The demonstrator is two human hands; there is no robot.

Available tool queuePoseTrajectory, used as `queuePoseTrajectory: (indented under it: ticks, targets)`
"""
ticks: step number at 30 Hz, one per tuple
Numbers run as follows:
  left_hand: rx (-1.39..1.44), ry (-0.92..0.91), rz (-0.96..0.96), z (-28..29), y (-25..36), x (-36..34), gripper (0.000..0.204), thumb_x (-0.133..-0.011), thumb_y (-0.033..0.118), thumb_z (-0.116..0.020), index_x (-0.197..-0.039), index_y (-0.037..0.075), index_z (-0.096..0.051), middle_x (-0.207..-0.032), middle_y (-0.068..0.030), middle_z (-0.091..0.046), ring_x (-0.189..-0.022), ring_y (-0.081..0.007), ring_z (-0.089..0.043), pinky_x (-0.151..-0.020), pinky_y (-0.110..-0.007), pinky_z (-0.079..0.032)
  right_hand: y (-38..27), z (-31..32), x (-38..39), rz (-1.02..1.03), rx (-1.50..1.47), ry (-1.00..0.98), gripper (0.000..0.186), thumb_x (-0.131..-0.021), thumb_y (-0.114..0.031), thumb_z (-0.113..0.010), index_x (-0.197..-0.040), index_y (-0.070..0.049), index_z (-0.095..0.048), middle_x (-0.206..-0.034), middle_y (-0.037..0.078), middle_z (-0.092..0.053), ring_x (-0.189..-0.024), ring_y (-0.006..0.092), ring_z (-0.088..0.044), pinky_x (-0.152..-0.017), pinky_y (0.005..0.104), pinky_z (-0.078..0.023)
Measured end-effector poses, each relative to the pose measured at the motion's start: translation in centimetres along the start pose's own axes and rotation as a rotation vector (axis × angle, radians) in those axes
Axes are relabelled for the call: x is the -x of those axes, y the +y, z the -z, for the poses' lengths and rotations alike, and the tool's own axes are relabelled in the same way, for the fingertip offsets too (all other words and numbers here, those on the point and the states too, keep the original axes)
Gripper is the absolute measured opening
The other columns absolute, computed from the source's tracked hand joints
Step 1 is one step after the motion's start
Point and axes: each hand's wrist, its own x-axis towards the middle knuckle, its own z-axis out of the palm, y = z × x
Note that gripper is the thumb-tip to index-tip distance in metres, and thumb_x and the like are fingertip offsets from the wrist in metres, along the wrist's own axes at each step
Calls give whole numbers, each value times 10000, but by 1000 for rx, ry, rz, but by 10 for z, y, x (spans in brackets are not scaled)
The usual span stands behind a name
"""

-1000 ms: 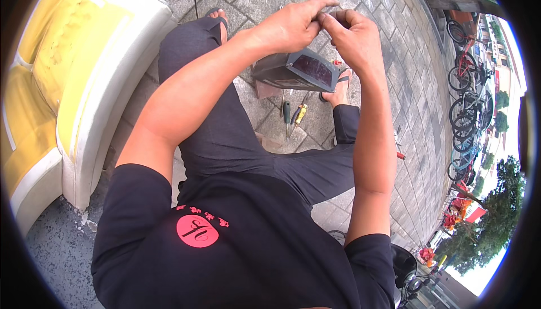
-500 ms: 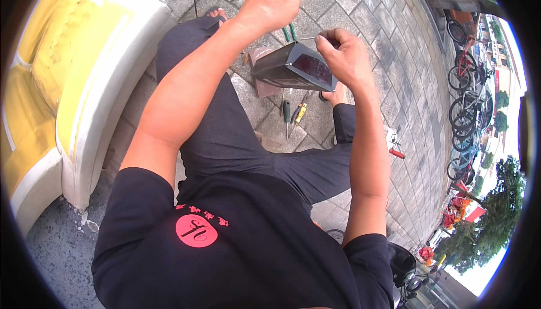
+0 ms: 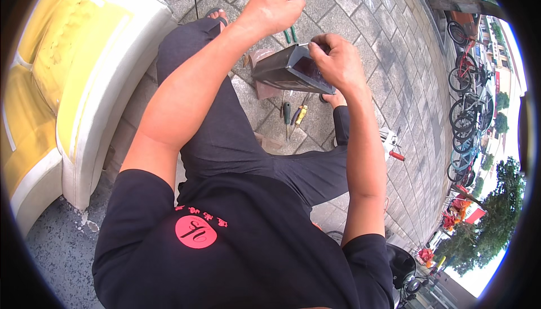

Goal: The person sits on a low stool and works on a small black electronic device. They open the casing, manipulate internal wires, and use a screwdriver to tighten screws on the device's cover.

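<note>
Left hand [image 3: 276, 5] is seen at 12 o'clock from the dark box [image 3: 276, 68], well apart from it; its fingers are bent and a little parted, and whether something small is held cannot be told. By the right hand [image 3: 341, 64], at 3 o'clock, part of the box is covered; thumb and forefinger are near each other, but whether they are clamped on something, or touch the box, cannot be told.

One box is counted, just above the middle of the view. It is judged stiff and moderately heavy, with smooth walls which may slip; its glossy panel [image 3: 302, 65] could be scratched or cracked. It would best be grasped by two opposite side walls, away from this panel. One reddish slab [image 3: 265, 91] is partly hidden beneath it, on the paving [image 3: 406, 95]. At 6 o'clock, two screwdrivers [image 3: 301, 116] are counted surely; at 12 o'clock, two green handles [image 3: 290, 34]; at 4 o'clock, one red handle [image 3: 397, 156].
</note>
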Motion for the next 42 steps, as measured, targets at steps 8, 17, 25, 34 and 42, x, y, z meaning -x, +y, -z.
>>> queuePoseTrajectory:
  ticks: [8, 17, 25, 34, 42]
  targets:
    - [-3, -11, 31, 0, 8, 2, 555, -1005, 110, -629, -1535, -38, -559, -1259, -158, -766, -1032, -215, -754, -932, -373, -615, 5, -8, -6, 44, 32, 12, 345, -992, -321, -722, -1177, -48, -823, -1177, 236, -795, -1111, 436, -763, -987, 492, -587]
    - [44, -44, 36, -2, 5, 3, 562, -1005, 100, -634, -1540, -48, -550, -1259, -140, -734, -1022, -199, -731, -913, -368, -614, 5, -8, -7, 51, 33, 19, 332, -988, -321, -730, -1165, -56, -822, -1182, 239, -790, -1119, 438, -757, -991, 507, -581]
    - [7, -64, 19, -2, 5, 4, 575, -1003, 117, -626, -1550, -41, -548, -1285, -163, -743, -1031, -212, -738, -922, -382, -615, 3, -7, -6, 111, 39, 14, 311, -996, -307, -733, -1175, -68, -819, -1142, 226, -791, -1071, 434, -765, -957, 498, -593]
    - [31, -72, 46, -4, 7, 5, 548, -1001, 110, -620, -1531, -20, -569, -1258, -165, -749, -998, -210, -739, -908, -373, -613, 5, -9, -6, 136, 8, 36, 296, -1003, -303, -740, -1188, -87, -823, -1138, 201, -795, -1050, 425, -772, -942, 493, -597]
    - [-1, -77, 27, -4, 6, 6, 542, -1004, 121, -617, -1526, -16, -572, -1271, -169, -750, -1037, -226, -746, -930, -386, -614, 9, -13, -8, 119, 28, 66, 314, -1014, -323, -735, -1211, -98, -830, -1163, 208, -796, -1068, 432, -770, -960, 496, -596]
